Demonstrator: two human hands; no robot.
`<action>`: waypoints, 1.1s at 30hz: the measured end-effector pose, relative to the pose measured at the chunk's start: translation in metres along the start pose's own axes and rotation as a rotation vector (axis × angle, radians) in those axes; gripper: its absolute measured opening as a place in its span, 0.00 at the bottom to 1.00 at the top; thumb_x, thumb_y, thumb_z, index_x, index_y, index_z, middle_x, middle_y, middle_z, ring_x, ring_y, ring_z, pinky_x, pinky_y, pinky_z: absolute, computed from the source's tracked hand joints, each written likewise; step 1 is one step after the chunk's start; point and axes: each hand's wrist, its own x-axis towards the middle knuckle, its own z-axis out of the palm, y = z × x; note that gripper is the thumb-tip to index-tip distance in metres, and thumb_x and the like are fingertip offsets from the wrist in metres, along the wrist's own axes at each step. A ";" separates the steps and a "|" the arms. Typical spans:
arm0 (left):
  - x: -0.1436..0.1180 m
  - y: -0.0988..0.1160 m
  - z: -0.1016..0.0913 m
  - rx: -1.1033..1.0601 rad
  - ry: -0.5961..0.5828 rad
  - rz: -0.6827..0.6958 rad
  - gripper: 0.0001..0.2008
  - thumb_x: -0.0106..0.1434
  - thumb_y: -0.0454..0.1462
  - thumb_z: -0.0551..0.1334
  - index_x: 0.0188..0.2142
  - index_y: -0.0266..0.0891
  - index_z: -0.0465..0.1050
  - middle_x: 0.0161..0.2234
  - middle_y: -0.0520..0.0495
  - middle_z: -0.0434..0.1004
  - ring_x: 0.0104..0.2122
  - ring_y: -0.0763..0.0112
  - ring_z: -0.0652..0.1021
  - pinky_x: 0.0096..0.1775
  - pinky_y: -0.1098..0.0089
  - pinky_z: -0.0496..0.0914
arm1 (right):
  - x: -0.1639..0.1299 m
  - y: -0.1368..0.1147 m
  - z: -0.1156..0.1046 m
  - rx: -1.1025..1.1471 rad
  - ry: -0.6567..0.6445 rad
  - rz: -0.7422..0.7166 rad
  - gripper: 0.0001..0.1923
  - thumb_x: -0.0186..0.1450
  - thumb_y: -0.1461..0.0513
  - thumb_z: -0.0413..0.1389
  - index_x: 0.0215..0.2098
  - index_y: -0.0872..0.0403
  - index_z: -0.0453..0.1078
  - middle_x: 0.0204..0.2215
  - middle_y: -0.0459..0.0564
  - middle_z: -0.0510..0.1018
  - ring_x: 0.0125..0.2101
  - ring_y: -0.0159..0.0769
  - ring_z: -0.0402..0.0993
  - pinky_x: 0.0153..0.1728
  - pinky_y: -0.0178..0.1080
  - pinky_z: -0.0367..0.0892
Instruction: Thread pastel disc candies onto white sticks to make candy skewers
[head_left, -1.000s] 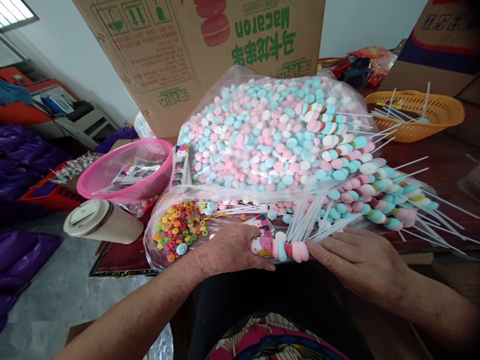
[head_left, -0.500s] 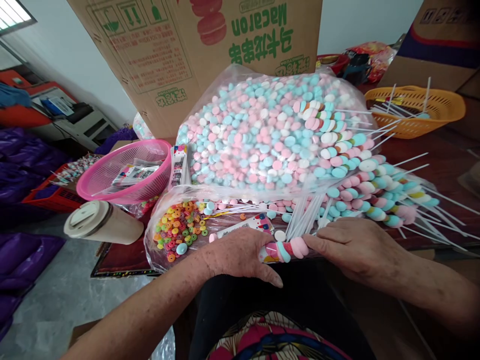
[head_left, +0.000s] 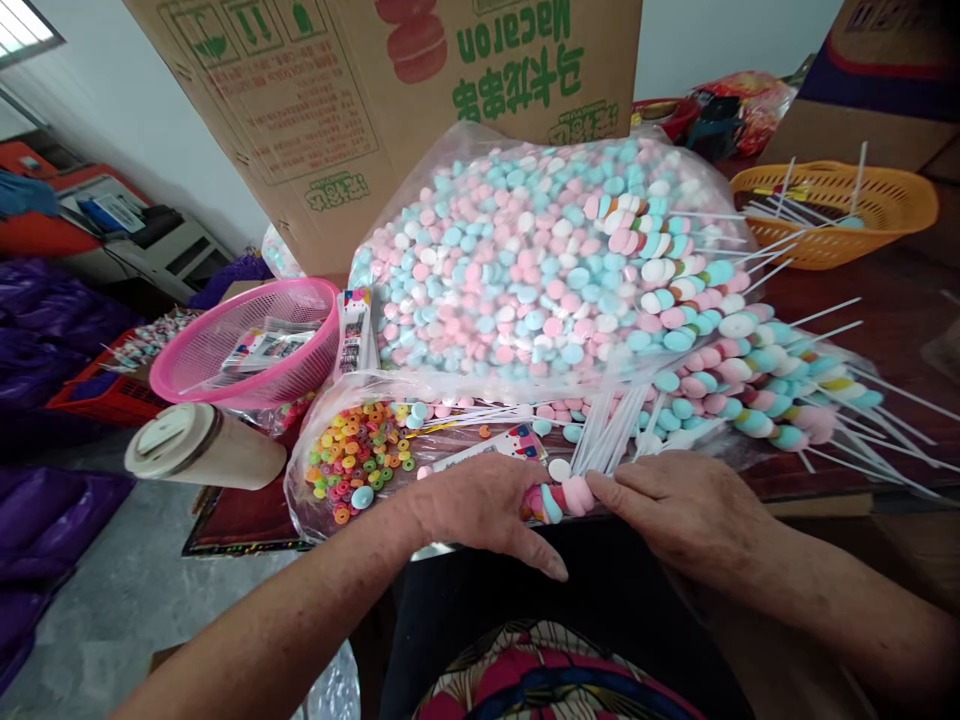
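Note:
A skewer of pink and pale blue marshmallow-like candies (head_left: pixel 568 498) lies between my two hands near the table's front edge. My left hand (head_left: pixel 487 505) is closed around its left part and a printed plastic wrapper, most of which the palm hides; the thumb points out to the right. Closed at the skewer's right end, my right hand (head_left: pixel 675 500) presses its fingertips against the last pink candy. The stick is hidden under that hand. Just behind the hands lie a flat printed wrapper (head_left: pixel 517 440) and a bundle of white sticks (head_left: pixel 609 432).
A big clear bag of pastel candies (head_left: pixel 480 270) fills the middle, with finished skewers (head_left: pixel 750 370) piled on its right. Ring candies (head_left: pixel 352 455), a cup (head_left: pixel 210 445) and a pink basket (head_left: pixel 169 375) are left. A yellow basket (head_left: pixel 892 210) and carton (head_left: pixel 420 130) stand behind.
My right hand has moved left, pushing the candy skewer deeper into my left hand, so less of the skewer and wrapper shows. My left hand stays nearly in place.

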 end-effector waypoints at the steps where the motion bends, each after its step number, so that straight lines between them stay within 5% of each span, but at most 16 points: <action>1: -0.001 -0.003 -0.003 -0.107 -0.058 0.007 0.22 0.47 0.51 0.67 0.35 0.40 0.69 0.28 0.54 0.71 0.29 0.69 0.73 0.29 0.73 0.64 | 0.001 0.001 -0.002 -0.013 0.014 -0.029 0.12 0.64 0.72 0.44 0.41 0.57 0.65 0.19 0.43 0.68 0.20 0.33 0.63 0.24 0.38 0.49; 6: 0.007 -0.015 0.002 -0.513 -0.393 -0.113 0.14 0.50 0.43 0.68 0.29 0.38 0.66 0.22 0.56 0.68 0.22 0.75 0.72 0.25 0.75 0.65 | 0.004 0.002 -0.008 -0.023 0.032 -0.147 0.10 0.66 0.70 0.45 0.43 0.59 0.64 0.22 0.44 0.71 0.21 0.33 0.63 0.24 0.39 0.51; 8: 0.012 -0.013 0.010 -0.511 -0.369 -0.141 0.12 0.51 0.42 0.66 0.29 0.38 0.66 0.21 0.56 0.68 0.21 0.75 0.72 0.25 0.75 0.65 | 0.003 -0.001 -0.007 -0.040 0.008 -0.142 0.10 0.66 0.70 0.44 0.43 0.59 0.64 0.22 0.44 0.71 0.21 0.33 0.63 0.24 0.40 0.51; 12: 0.014 -0.004 0.018 -0.231 -0.140 -0.102 0.16 0.50 0.48 0.66 0.30 0.39 0.68 0.22 0.57 0.65 0.23 0.75 0.69 0.26 0.75 0.62 | 0.001 -0.008 -0.003 -0.037 -0.053 -0.104 0.10 0.66 0.69 0.43 0.41 0.58 0.65 0.22 0.45 0.71 0.21 0.34 0.64 0.25 0.40 0.50; 17: 0.013 0.005 0.021 -0.079 -0.070 0.004 0.17 0.52 0.51 0.63 0.31 0.40 0.71 0.24 0.56 0.68 0.27 0.73 0.71 0.28 0.76 0.62 | 0.005 -0.013 -0.002 -0.042 -0.073 -0.098 0.11 0.65 0.69 0.43 0.40 0.58 0.65 0.22 0.46 0.71 0.21 0.35 0.64 0.24 0.40 0.48; 22: 0.019 0.012 0.033 0.280 0.053 -0.195 0.15 0.61 0.45 0.52 0.33 0.39 0.73 0.29 0.44 0.76 0.32 0.59 0.76 0.32 0.67 0.67 | 0.006 -0.013 0.008 -0.020 -0.081 -0.076 0.09 0.64 0.69 0.45 0.38 0.57 0.66 0.21 0.45 0.71 0.21 0.34 0.65 0.24 0.40 0.48; 25: 0.015 0.006 0.026 0.228 0.036 -0.208 0.22 0.57 0.51 0.57 0.43 0.38 0.71 0.37 0.41 0.77 0.37 0.55 0.77 0.36 0.64 0.68 | 0.002 -0.010 0.015 -0.009 -0.092 -0.053 0.11 0.63 0.70 0.45 0.39 0.57 0.66 0.21 0.45 0.70 0.21 0.34 0.64 0.23 0.40 0.48; 28: 0.003 -0.008 0.004 0.057 -0.008 -0.042 0.43 0.43 0.56 0.67 0.55 0.41 0.60 0.46 0.44 0.74 0.43 0.59 0.74 0.40 0.68 0.67 | -0.002 -0.007 0.015 -0.032 -0.033 -0.024 0.13 0.62 0.72 0.44 0.41 0.58 0.66 0.21 0.44 0.70 0.21 0.34 0.64 0.24 0.40 0.50; 33: -0.010 -0.021 -0.021 0.158 -0.171 -0.140 0.19 0.49 0.50 0.66 0.35 0.40 0.73 0.29 0.53 0.75 0.30 0.68 0.74 0.30 0.74 0.64 | -0.005 -0.003 0.007 -0.072 0.056 0.005 0.14 0.63 0.73 0.45 0.44 0.58 0.65 0.21 0.44 0.71 0.20 0.33 0.65 0.24 0.39 0.51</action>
